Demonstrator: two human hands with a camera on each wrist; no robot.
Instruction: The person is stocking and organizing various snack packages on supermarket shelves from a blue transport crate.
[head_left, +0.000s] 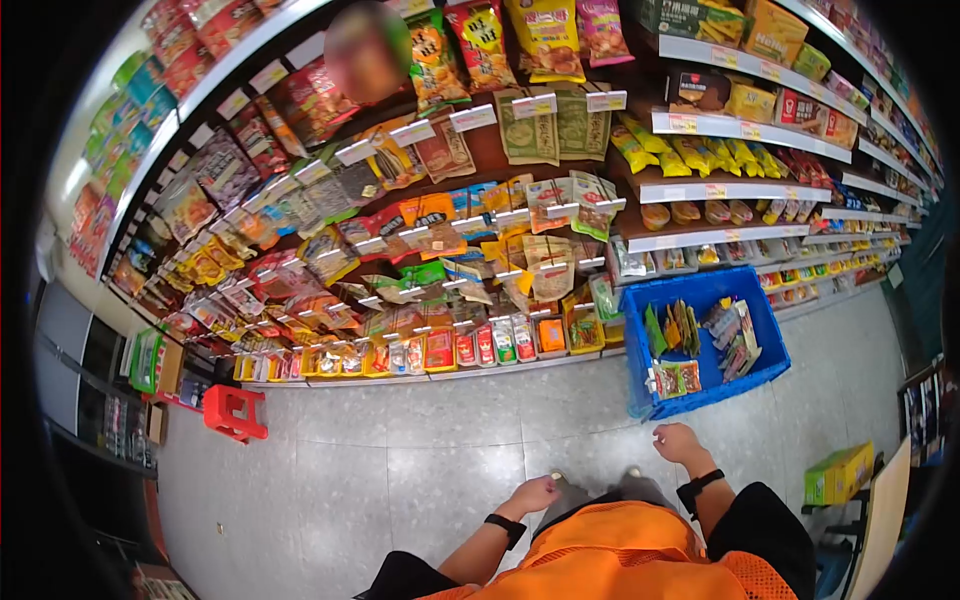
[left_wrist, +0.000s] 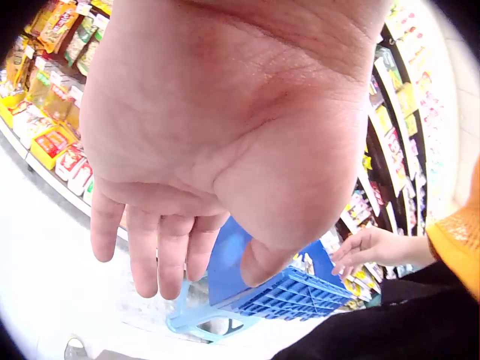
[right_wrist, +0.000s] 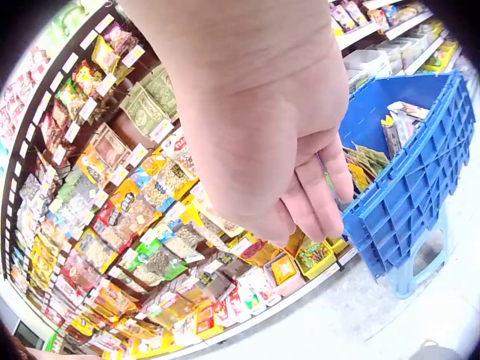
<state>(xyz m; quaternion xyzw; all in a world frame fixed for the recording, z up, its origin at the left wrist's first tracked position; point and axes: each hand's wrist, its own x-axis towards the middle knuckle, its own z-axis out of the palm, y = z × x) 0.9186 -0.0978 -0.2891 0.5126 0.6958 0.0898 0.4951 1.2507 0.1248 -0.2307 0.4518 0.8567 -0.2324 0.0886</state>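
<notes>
Both hands are empty. In the head view the left hand hangs low in front of the orange vest, its fingers relaxed in the left wrist view. The right hand is just below the near edge of a blue crate, apart from it, fingers loosely bent in the right wrist view. Inside the crate lie green and yellow packets, a stack of packs at the right, and small brown-red packs at the near left. A light blue stool supports the crate.
Shelves of hanging snack bags run across the front, with yellow bins along the bottom. Boxed goods fill the right shelves. A red stool stands on the floor at the left, and a yellow-green box is at the right.
</notes>
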